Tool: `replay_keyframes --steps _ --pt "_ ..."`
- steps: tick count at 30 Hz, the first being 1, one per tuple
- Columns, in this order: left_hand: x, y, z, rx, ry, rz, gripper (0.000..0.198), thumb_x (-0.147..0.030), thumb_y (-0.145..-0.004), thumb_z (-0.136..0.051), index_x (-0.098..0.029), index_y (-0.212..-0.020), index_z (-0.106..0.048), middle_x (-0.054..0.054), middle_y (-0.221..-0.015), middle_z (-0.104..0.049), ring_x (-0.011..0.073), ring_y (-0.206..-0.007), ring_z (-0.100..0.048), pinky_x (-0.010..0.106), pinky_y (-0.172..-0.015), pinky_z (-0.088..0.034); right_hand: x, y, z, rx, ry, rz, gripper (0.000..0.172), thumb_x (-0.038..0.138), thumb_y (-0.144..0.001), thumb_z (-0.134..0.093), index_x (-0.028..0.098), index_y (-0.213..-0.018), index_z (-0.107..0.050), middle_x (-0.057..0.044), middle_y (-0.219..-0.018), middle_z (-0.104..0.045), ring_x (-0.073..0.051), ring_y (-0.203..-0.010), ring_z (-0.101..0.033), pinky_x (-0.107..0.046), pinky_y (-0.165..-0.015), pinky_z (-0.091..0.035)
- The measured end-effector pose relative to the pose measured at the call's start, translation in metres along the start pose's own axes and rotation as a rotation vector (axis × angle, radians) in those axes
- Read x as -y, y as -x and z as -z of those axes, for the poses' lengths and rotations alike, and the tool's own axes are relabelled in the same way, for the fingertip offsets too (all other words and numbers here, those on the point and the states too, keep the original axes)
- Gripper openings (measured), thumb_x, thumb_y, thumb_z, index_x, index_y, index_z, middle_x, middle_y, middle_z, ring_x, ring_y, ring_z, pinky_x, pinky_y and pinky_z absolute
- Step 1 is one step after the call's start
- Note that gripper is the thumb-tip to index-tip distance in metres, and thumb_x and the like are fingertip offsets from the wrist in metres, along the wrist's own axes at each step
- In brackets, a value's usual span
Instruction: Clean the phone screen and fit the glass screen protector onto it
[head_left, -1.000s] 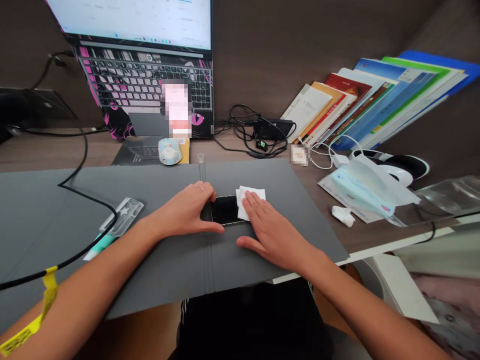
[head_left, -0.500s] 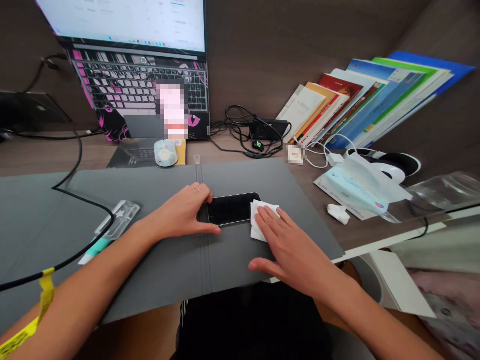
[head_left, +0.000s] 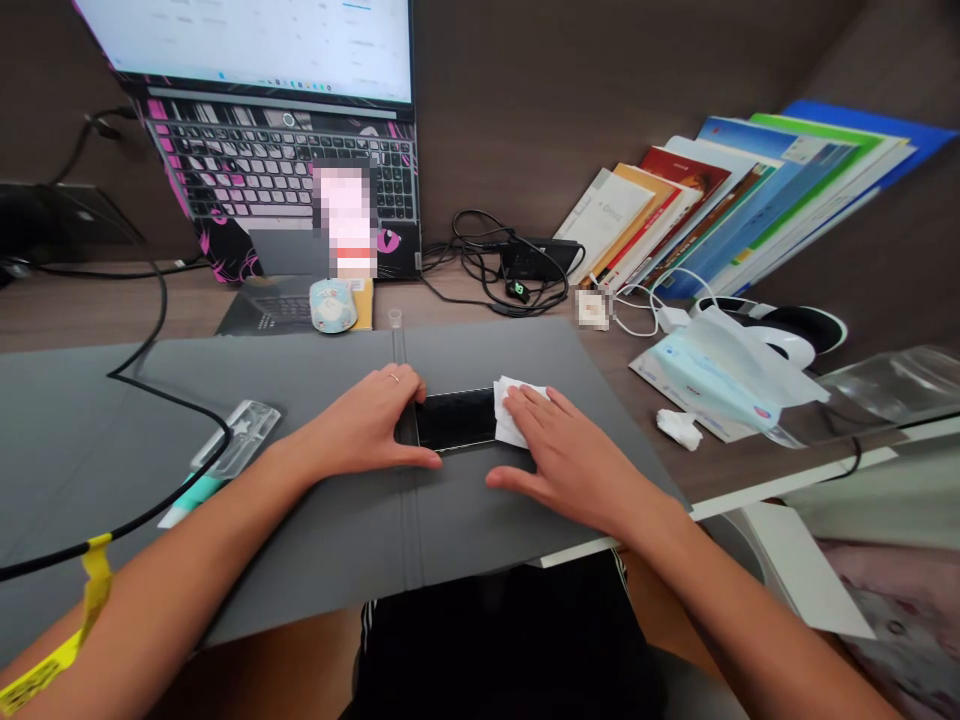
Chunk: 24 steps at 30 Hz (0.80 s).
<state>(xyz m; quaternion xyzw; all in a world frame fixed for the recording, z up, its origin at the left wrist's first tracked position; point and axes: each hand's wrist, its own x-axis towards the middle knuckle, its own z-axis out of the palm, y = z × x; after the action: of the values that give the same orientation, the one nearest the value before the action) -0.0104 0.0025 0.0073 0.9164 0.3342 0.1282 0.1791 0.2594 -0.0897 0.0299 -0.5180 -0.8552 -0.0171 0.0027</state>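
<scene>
**Wiping in hand, by the look of it**

The phone (head_left: 456,420), its screen dark, is lying on the grey mat (head_left: 502,530) between the two sets of fingers. The left hand (head_left: 367,415) is holding one end between thumb and curled fingers; how tightly, I can't tell. The right hand (head_left: 570,440) is resting flat, fingers outstretched, on a white tissue (head_left: 507,428) that is covering the other end. The next move is probably calling for even pressure under those flat fingers, with the left hand bracing.
</scene>
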Motion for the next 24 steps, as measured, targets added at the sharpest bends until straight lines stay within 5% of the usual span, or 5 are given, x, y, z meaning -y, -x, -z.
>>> replay_keyframes --steps 9,13,18,24 --pt "-0.002 0.0 -0.001 -0.006 0.021 -0.021 0.07 -0.074 -0.075 -0.07 -0.02 -0.115 -0.053 0.009 -0.114 -0.061 0.0293 -0.103 -0.058 0.043 -0.089 -0.046 0.008 0.031 0.01 -0.046 -0.051 0.013 0.084 0.077 -0.09 -0.046 0.009 -0.138 -0.055 -0.025 -0.14 -0.061 -0.039 -0.134 -0.054 -0.06 -0.111 -0.044" --pt "-0.002 0.001 -0.001 0.003 0.023 -0.02 0.07 -0.073 -0.075 -0.071 -0.02 -0.117 -0.054 0.01 -0.114 -0.062 0.0297 -0.103 -0.058 0.043 -0.088 -0.047 0.004 0.016 0.015 -0.04 -0.067 0.004 0.082 0.076 -0.088 -0.052 0.01 -0.137 -0.054 -0.024 -0.134 -0.064 -0.038 -0.128 -0.057 -0.056 -0.105 -0.048" --pt "-0.002 0.0 0.0 0.018 0.027 -0.022 0.072 -0.073 -0.076 -0.07 -0.019 -0.12 -0.052 0.01 -0.116 -0.061 0.03 -0.106 -0.058 0.043 -0.089 -0.048 0.001 -0.007 0.02 0.014 0.005 -0.024 0.065 0.069 -0.088 -0.06 0.009 -0.112 -0.063 -0.018 -0.101 -0.07 -0.032 -0.095 -0.062 -0.043 -0.078 -0.054" --pt "-0.002 0.0 0.001 0.021 0.043 -0.029 0.073 -0.072 -0.076 -0.07 -0.019 -0.123 -0.054 0.011 -0.119 -0.061 0.0301 -0.109 -0.057 0.044 -0.093 -0.047 0.007 0.012 0.018 -0.044 0.022 -0.018 0.062 0.065 -0.084 -0.068 0.01 -0.114 -0.061 -0.015 -0.095 -0.069 -0.031 -0.088 -0.06 -0.043 -0.075 -0.053"
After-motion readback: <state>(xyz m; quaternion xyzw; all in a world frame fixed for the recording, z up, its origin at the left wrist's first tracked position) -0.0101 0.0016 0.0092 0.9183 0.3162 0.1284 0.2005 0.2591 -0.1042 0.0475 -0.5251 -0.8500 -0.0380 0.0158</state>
